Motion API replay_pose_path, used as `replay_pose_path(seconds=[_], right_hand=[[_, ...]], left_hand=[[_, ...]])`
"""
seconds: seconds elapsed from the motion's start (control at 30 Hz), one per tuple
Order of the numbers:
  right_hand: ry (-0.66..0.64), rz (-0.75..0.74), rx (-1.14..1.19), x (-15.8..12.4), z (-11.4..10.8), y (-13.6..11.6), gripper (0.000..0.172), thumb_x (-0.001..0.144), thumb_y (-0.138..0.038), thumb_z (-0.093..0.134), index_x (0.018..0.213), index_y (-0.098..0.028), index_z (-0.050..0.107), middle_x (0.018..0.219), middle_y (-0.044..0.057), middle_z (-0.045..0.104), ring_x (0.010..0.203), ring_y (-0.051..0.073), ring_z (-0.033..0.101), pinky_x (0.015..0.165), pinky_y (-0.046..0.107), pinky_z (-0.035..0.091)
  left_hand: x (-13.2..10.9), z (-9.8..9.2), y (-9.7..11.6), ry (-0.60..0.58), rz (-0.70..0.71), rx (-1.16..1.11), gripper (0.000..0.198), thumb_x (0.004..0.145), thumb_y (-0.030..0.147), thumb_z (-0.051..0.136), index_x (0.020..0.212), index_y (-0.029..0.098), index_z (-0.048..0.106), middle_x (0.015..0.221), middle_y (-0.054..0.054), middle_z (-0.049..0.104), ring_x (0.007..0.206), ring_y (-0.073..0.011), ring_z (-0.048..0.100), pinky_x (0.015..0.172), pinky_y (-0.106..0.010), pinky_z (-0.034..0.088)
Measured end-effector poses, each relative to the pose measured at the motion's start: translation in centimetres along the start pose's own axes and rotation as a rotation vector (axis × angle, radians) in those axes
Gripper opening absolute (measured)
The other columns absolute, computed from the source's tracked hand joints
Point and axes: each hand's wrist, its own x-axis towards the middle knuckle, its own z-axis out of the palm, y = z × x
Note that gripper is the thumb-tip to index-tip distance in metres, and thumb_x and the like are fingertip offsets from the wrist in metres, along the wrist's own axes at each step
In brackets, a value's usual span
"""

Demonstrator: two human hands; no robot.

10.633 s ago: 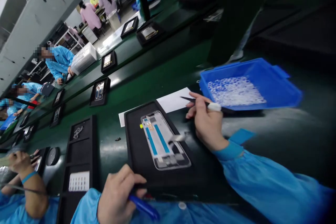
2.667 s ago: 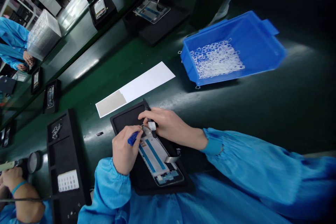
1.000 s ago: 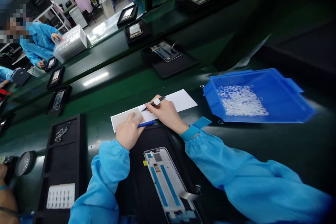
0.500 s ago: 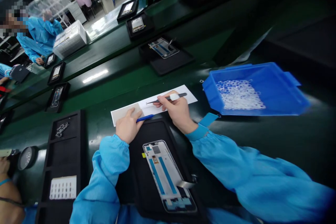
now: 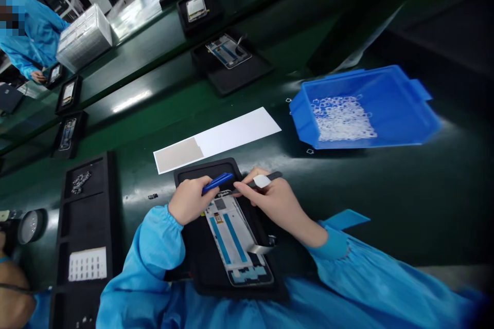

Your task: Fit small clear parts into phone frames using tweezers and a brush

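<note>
A phone frame point(image 5: 231, 236) with two blue strips lies in a black padded tray point(image 5: 198, 262) in front of me. My left hand point(image 5: 190, 198) is closed around a blue pen-like tool point(image 5: 218, 182), at the upper left of the frame. In my right hand point(image 5: 276, 200) are dark tweezers point(image 5: 275, 176) with a white wrap; their tips reach the frame's top end. Whether the tips hold anything is too small to tell. Beyond the tray lies a white strip of card point(image 5: 239, 131) with a beige patch on its left part.
On the right stands a blue bin point(image 5: 401, 113) with many small white rings. A black compartment tray point(image 5: 83, 221) on the left holds small parts and a white sheet. More phone trays point(image 5: 247, 74) stand farther back. Another person's arm point(image 5: 13, 282) shows at lower left.
Both hands have moved from the white card back to the top end of the phone frame, the tweezers and blue tool still in them. The view has shifted slightly.
</note>
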Motion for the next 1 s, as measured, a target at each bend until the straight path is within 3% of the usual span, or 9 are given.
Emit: replay_pose_path(seconds=[0.27, 0.67, 1.0], right_hand=[[-0.035, -0.056, -0.157, 0.28, -0.11, 0.12, 0.03, 0.084, -0.044, 0.062, 0.065, -0.021, 0.062, 0.069, 0.004, 0.066, 0.06, 0.019, 0.067, 0.054, 0.029, 0.05], [-0.057, -0.037, -0.178, 0.32, -0.16, -0.01, 0.031, 0.086, -0.043, 0.06, 0.065, -0.02, 0.062, 0.068, 0.005, 0.067, 0.063, 0.021, 0.068, 0.055, 0.03, 0.05], [-0.058, -0.085, -0.257, 0.31, -0.24, 0.24, 0.031, 0.088, -0.039, 0.058, 0.063, -0.021, 0.059, 0.068, 0.004, 0.066, 0.06, 0.019, 0.064, 0.054, 0.03, 0.047]], left_hand=[[0.53, -0.17, -0.09, -0.063, -0.023, -0.096, 0.02, 0.09, 0.032, 0.052, 0.077, 0.02, 0.061, 0.061, 0.003, 0.056, 0.057, -0.0142, 0.055, 0.056, -0.024, 0.037], [0.64, 0.01, -0.39, -0.074, -0.021, -0.105, 0.021, 0.089, 0.035, 0.051, 0.079, 0.02, 0.062, 0.065, 0.003, 0.057, 0.06, -0.014, 0.054, 0.058, -0.025, 0.037], [0.51, -0.25, 0.54, -0.09, -0.077, 0.068, 0.01, 0.087, 0.032, 0.058, 0.086, 0.024, 0.064, 0.067, 0.003, 0.06, 0.065, -0.0162, 0.059, 0.059, -0.025, 0.036]])
